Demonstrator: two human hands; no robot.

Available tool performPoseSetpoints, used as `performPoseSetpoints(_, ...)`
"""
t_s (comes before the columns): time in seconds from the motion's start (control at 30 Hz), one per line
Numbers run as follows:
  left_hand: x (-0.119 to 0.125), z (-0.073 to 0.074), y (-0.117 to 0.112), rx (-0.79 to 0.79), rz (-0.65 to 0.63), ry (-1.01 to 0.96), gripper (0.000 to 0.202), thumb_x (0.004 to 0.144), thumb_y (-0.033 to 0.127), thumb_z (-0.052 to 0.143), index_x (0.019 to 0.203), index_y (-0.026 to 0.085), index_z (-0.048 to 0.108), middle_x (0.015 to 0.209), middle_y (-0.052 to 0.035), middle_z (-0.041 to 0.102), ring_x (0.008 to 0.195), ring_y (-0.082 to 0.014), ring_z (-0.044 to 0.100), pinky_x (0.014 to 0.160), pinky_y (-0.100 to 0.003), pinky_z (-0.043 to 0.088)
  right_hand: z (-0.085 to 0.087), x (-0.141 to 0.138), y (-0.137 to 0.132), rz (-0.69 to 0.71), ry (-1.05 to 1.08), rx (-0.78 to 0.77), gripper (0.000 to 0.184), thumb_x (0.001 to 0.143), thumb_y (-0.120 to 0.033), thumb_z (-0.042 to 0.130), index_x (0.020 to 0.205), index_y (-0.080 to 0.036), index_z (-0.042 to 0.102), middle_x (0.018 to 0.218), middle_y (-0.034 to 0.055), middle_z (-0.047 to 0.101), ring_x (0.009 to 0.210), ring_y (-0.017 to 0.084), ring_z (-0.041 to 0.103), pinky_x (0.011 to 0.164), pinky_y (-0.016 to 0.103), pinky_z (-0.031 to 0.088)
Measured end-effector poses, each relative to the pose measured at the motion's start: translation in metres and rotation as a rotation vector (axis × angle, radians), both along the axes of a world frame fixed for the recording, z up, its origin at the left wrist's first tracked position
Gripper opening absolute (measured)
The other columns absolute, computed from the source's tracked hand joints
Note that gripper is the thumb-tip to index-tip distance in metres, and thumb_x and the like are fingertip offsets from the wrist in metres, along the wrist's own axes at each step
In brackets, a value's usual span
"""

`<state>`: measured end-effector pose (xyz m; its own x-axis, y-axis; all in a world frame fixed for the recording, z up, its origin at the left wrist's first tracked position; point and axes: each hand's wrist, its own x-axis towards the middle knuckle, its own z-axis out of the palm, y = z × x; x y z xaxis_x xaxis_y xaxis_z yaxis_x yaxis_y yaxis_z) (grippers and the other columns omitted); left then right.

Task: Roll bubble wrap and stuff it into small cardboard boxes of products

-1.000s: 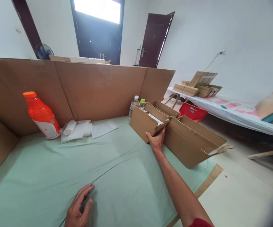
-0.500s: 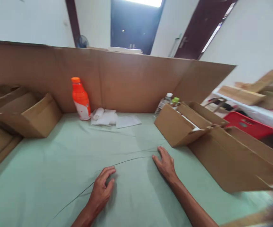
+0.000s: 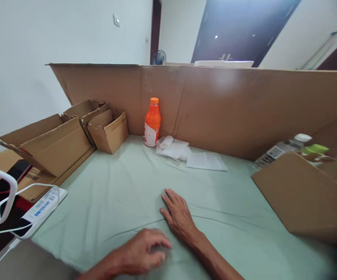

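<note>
My right hand lies palm down on the pale green cloth, its fingers stretched and a little apart. Nearer to me, my left hand hovers over or just touches the same cloth; I cannot tell which. Its fingers are curved, with a gap to the thumb and nothing between them. A thin dark line, a fold or a thread, runs across the cloth by both hands. Beyond them lie a white crumpled wrapping and a flat white sheet.
An orange bottle stands against the cardboard wall. Open cardboard boxes line the left side. At right, clear and green-capped bottles show behind another box. A white power strip with cables sits at the left edge.
The view has swung to the left, bringing the power strip and left boxes into sight. My hands are closer together now, with the left one nearer to me.
</note>
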<state>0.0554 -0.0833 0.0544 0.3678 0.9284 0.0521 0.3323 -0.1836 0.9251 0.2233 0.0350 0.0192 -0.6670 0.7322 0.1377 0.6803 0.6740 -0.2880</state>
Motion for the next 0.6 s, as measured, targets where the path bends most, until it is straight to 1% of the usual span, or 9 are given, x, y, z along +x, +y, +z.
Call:
performPoseSetpoints(0.03, -0.02, 0.011, 0.012, 0.056, 0.086, 0.049, 0.034, 0.08, 0.018, 0.055, 0.108, 0.026, 0.073, 0.109, -0.0048, 0.074, 0.102, -0.0208, 0.068, 0.093, -0.032, 0.053, 0.0, -0.007, 0.001, 0.02, -0.012, 0.007, 0.048, 0.093, -0.027, 0.055, 0.139, -0.015, 0.058, 0.151, 0.0156, 0.049, 0.14, 0.034, 0.045, 0.112, 0.054, 0.04)
performPoseSetpoints(0.1, -0.067, 0.035, 0.045, 0.286, 0.366, 0.191, 0.032, 0.085, 0.022, 0.053, 0.111, 0.024, 0.071, 0.119, -0.0072, 0.072, 0.114, -0.0228, 0.064, 0.103, -0.038, 0.049, -0.001, -0.015, 0.001, 0.05, -0.023, 0.033, 0.049, 0.093, -0.027, 0.054, 0.14, -0.016, 0.057, 0.151, 0.0141, 0.049, 0.14, 0.033, 0.045, 0.112, 0.053, 0.04)
performPoseSetpoints(0.17, -0.116, 0.06, 0.087, 0.543, 0.668, 0.353, 0.033, 0.086, 0.023, 0.052, 0.114, 0.021, 0.069, 0.121, -0.0097, 0.07, 0.117, -0.0254, 0.062, 0.107, -0.044, 0.046, -0.003, -0.018, 0.0, 0.06, -0.022, 0.062, 0.048, 0.094, -0.028, 0.053, 0.141, -0.018, 0.057, 0.151, 0.0128, 0.05, 0.14, 0.033, 0.046, 0.112, 0.052, 0.041)
performPoseSetpoints(0.2, -0.139, 0.072, 0.11, 0.634, 0.782, 0.445, 0.035, 0.086, 0.021, 0.05, 0.117, 0.019, 0.067, 0.124, -0.0108, 0.068, 0.122, -0.027, 0.059, 0.109, -0.047, 0.043, -0.005, -0.018, 0.0, 0.061, -0.02, 0.074, 0.048, 0.094, -0.028, 0.053, 0.141, -0.018, 0.057, 0.152, 0.0123, 0.049, 0.139, 0.033, 0.046, 0.111, 0.052, 0.042)
performPoseSetpoints(0.27, -0.179, 0.092, 0.155, 0.672, 0.952, 0.647, 0.047, 0.082, 0.015, 0.05, 0.127, 0.014, 0.06, 0.132, -0.0139, 0.063, 0.129, -0.0295, 0.052, 0.113, -0.05, 0.038, -0.009, -0.015, 0.001, 0.063, -0.018, 0.09, 0.048, 0.094, -0.029, 0.053, 0.141, -0.019, 0.057, 0.151, 0.0121, 0.05, 0.139, 0.033, 0.047, 0.111, 0.052, 0.043)
performPoseSetpoints(0.33, -0.207, 0.105, 0.193, 0.636, 1.032, 0.695, 0.058, 0.078, 0.01, 0.05, 0.136, 0.007, 0.052, 0.134, -0.02, 0.059, 0.132, -0.0335, 0.048, 0.113, -0.054, 0.034, -0.012, -0.012, 0.003, 0.068, -0.02, 0.1, 0.048, 0.094, -0.029, 0.053, 0.141, -0.019, 0.057, 0.151, 0.0117, 0.05, 0.138, 0.033, 0.048, 0.11, 0.052, 0.043)
performPoseSetpoints(0.43, -0.228, 0.11, 0.227, 0.548, 1.071, 0.723, 0.064, 0.073, 0.005, 0.049, 0.137, 0.004, 0.05, 0.116, -0.0224, 0.066, 0.12, -0.0357, 0.057, 0.105, -0.055, 0.04, -0.017, -0.009, 0.005, 0.078, -0.011, 0.124, 0.048, 0.095, -0.031, 0.054, 0.142, -0.021, 0.056, 0.151, 0.0101, 0.05, 0.137, 0.032, 0.049, 0.109, 0.05, 0.044)
performPoseSetpoints(0.53, -0.228, 0.107, 0.228, 0.515, 1.043, 0.743, 0.062, 0.072, 0.004, 0.048, 0.133, 0.009, 0.055, 0.107, -0.0188, 0.07, 0.111, -0.034, 0.062, 0.101, -0.053, 0.044, -0.023, -0.008, 0.007, 0.096, 0.026, 0.167, 0.047, 0.095, -0.031, 0.054, 0.142, -0.022, 0.056, 0.15, 0.0097, 0.051, 0.136, 0.031, 0.049, 0.109, 0.049, 0.044)
performPoseSetpoints(0.6, -0.22, 0.104, 0.211, 0.534, 0.985, 0.747, 0.061, 0.072, 0.004, 0.047, 0.132, 0.013, 0.056, 0.109, -0.0155, 0.071, 0.11, -0.0314, 0.063, 0.102, -0.05, 0.045, -0.027, -0.006, 0.009, 0.101, 0.074, 0.2, 0.046, 0.095, -0.031, 0.055, 0.14, -0.022, 0.057, 0.149, 0.0103, 0.053, 0.135, 0.031, 0.051, 0.107, 0.048, 0.045)
